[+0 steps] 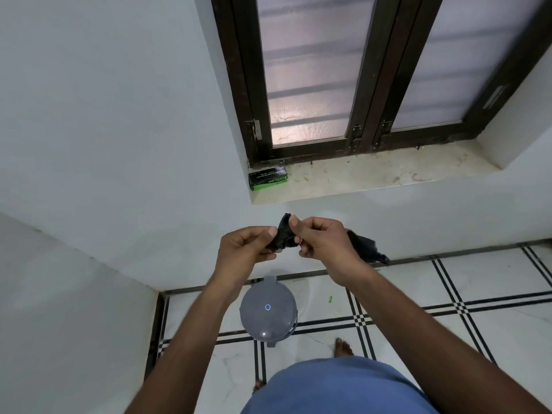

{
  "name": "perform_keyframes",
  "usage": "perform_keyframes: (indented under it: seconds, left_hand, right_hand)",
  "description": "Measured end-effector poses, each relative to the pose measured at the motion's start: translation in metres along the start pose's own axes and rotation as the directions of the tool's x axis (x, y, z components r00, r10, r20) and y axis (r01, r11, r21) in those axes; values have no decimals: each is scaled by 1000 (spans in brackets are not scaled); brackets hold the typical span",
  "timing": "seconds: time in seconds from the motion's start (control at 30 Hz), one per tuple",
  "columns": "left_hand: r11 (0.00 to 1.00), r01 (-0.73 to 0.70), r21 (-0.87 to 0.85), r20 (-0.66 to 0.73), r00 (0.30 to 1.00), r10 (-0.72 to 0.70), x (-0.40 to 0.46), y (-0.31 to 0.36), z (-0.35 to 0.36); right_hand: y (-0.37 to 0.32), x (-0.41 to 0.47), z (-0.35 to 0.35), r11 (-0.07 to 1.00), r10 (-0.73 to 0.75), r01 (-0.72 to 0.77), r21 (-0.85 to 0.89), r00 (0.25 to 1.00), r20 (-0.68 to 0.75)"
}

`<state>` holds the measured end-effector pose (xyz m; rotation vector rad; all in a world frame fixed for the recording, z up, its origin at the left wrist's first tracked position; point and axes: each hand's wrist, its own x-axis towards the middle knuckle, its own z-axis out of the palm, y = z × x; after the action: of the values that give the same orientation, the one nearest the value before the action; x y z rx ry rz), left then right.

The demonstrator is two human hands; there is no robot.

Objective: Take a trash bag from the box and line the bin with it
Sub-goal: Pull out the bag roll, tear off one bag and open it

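- Standing over a grey bin (267, 309) on the tiled floor (478, 324); it sits well below the fingers and near the person's feet, with its lid closed. Risk: the lid has to be opened before lining, and both hands are busy, so the bag may be bundled or dropped while a hand frees up.
- Window sill (373, 177), above and beyond the fingers, carries the green-and-black box (268, 178) at its left end, well apart from both hands. It needs no further handling if the bag is a single one; I cannot tell whether it is.
- Black trash bag (283, 234), still crumpled, is held between the two hands at chest height; a loose tail hangs out past the right wrist. Risk: the film is thin, and pulling the wrong layers apart could tear it or leave the mouth unopened.
- Left hand (243, 249): thumb and curled fingers pinch the bag's left edge.
- Right hand (321, 239): thumb and forefinger pinch the upper edge, other fingers curled round the bunch. Risk: pinching both layers together only rubs them, and the opening stays hidden.
- Small green scrap (330, 300) lies on the floor below the right fingers; what it is, I cannot tell.
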<state>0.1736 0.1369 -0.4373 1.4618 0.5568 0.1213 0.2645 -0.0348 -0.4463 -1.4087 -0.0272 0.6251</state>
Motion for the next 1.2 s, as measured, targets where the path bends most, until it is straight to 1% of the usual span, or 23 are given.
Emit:
perform_keyframes:
  seconds: [0.07, 0.1, 0.17, 0.27, 0.33, 0.4, 0.47, 0.6, 0.67, 0.73, 0.8, 0.9, 1.07, 1.1, 1.17, 1.2]
  left_hand:
    - [999, 26, -42, -52, 998, -28, 2, -3, -3]
    - [998, 29, -57, -56, 998, -32, 2, -4, -5]
    - [999, 13, -52, -3, 1000, -13, 1, -2, -7]
    - [994, -43, 104, 111, 993, 32, -2, 2, -4]
    - [979, -66, 191, 131, 990, 42, -3, 2, 1]
    - [976, -61, 209, 124, 992, 36, -1, 1, 3]
    - [981, -45, 189, 116, 993, 23, -1, 1, 4]
    - [979, -54, 195, 154, 988, 24, -2, 0, 6]
    - [981, -42, 191, 141, 990, 15, 1, -3, 6]
    - [994, -6, 108, 133, 991, -9, 2, -5, 2]
    - [999, 42, -26, 144, 989, -38, 1, -6, -2]
    - [993, 69, -100, 139, 989, -55, -1, -7, -5]
    - [985, 57, -165, 61, 997, -47, 2, -10, -6]
    - [985, 51, -166, 60, 997, -41, 2, -10, -7]
    - [985, 48, -165, 71, 997, -37, 1, -9, -9]
    - [985, 49, -165, 79, 996, -37, 0, -9, -9]
  right_hand:
    - [1, 1, -3, 1000, 4, -4, 4, 1000, -9]
    - [0, 1, -4, 1000, 2, -2, 0, 1000, -10]
    - [-1, 1, -7, 1000, -3, 3, -10, 1000, 4]
    - [-3, 1, -7, 1000, -2, 3, -30, 998, 58]
    - [-3, 1, -4, 999, 9, -5, -52, 997, 80]
    - [-4, 1, -4, 998, 28, -23, -56, 996, 85]
    - [-5, 1, -3, 998, 50, -46, -51, 994, 95]
    - [-6, -1, 0, 996, 84, -80, -38, 988, 133]
    - [-8, -2, 1, 994, 105, -106, -4, 983, 148]
    - [-10, -2, 1, 988, 120, -132, 79, 983, 139]
    - [-10, -3, -2, 984, 120, -130, 119, 989, 91]
    - [-3, -2, -3, 992, 99, -101, 72, 995, 34]
    - [1, -3, 1, 998, 55, -55, -20, 998, 0]
    - [1, -5, 1, 997, 25, -25, -67, 1000, -2]
    - [3, -7, 1, 972, -93, 90, -218, 996, -8]
    - [4, -8, 1, 953, -152, 149, -264, 988, 9]
